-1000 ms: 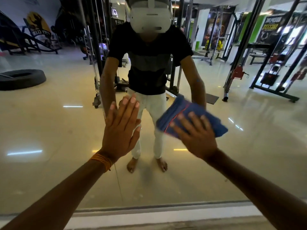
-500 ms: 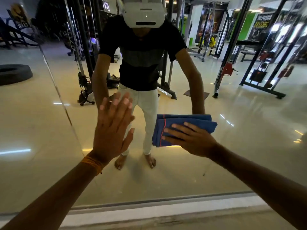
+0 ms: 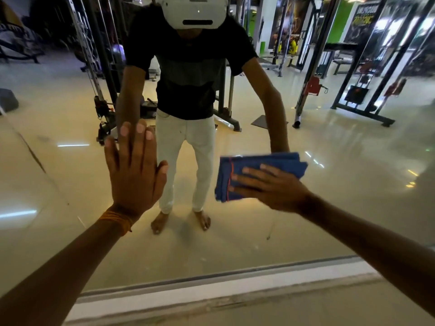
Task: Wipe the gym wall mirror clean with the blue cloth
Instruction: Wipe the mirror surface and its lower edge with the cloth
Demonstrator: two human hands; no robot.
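One head-worn wide-angle view faces forward and down, close to the mirror (image 3: 329, 220).

- One wall mirror (image 3: 329, 208).
- One blue cloth (image 3: 266, 164), folded.
- Two hands: the left hand (image 3: 134, 177) and the right hand (image 3: 274, 190).
- One orange wristband (image 3: 115, 220), on the left wrist.
- One person (image 3: 188, 78) reflected in the glass, wearing one white headset (image 3: 195, 12).
- Two bare feet (image 3: 160, 223) in that reflection.

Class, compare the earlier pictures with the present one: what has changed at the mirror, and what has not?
The right hand turned from pointing up-left to pointing left, swinging the blue cloth from slanted to level on the mirror. Nothing was taken hold of or let go. The left hand stays pressed flat against it.
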